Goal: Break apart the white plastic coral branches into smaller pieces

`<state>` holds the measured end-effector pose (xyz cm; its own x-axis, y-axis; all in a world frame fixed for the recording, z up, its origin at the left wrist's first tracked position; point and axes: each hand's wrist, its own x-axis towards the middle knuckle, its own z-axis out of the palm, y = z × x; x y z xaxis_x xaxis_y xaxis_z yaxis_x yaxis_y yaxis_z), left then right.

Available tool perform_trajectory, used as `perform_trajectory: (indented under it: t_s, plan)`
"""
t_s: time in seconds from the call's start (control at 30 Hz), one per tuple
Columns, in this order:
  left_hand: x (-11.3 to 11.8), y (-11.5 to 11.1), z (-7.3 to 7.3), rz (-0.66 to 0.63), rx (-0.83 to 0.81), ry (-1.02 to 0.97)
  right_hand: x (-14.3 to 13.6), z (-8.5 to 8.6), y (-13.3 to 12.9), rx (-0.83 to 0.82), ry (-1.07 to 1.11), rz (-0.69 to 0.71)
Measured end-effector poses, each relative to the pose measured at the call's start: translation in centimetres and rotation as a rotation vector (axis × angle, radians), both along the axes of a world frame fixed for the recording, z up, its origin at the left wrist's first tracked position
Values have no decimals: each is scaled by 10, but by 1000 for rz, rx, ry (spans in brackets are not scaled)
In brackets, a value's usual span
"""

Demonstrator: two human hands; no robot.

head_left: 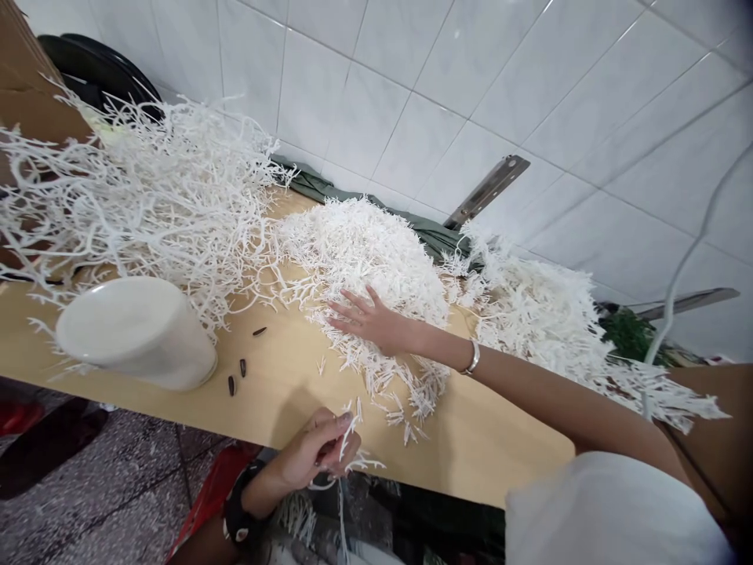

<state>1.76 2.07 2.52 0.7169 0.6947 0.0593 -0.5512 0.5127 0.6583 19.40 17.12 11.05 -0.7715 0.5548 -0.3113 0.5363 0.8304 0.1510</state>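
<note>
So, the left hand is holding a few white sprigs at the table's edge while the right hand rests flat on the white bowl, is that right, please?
Not quite. In the head view the right hand rests flat on the pile of small white sprigs, not on the white bowl, which lies apart. The left hand does hold white sprigs at the table's edge.

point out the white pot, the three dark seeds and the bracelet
white pot (138, 333), head view, on its side wall
dark seeds (242, 367), head view, on the middle seed
bracelet (472, 358), head view, on the band at the wrist
</note>
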Motion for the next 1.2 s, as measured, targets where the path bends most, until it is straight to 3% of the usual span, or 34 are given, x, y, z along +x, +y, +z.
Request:
perform_trajectory:
  t_s: [0.23, 0.37, 0.43, 0.53, 0.63, 0.7, 0.77, 0.87, 0.93, 1.0, 1.1, 1.2]
  plan:
    - [0, 1, 3, -3, -19, 10, 19, -12, 11, 102, 195, -251]
    - [0, 2, 4, -18, -36, 5, 19, -16, 23, 91, 241, -300]
    - [0, 2, 5, -9, -39, 5, 15, -8, 30, 94, 261, -310]
    - [0, 1, 3, 5, -31, 3, 11, 23, 49, 152, 342, -357]
    - [1, 0, 1, 9, -14, 6, 14, 65, 83, 374, 540, -452]
    - [1, 1, 1, 9, -8, 10, 17, 83, 111, 508, 671, -548]
    - [1, 1, 2, 10, -8, 15, 20, 83, 135, 415, 669, -665]
    - [1, 1, 2, 11, -17, 24, 22, 61, 152, 156, 554, -732]
    - [0, 1, 2, 6, -20, 29, 25, 49, 149, 104, 529, -720]
    - [0, 1, 2, -3, -20, 32, 32, 50, 137, 75, 510, -715]
    - [0, 2, 2, -23, -14, 31, 50, 74, 104, 30, 474, -689]
    - [0, 2, 2, -32, -8, 25, 79, 96, 56, -22, 406, -683]
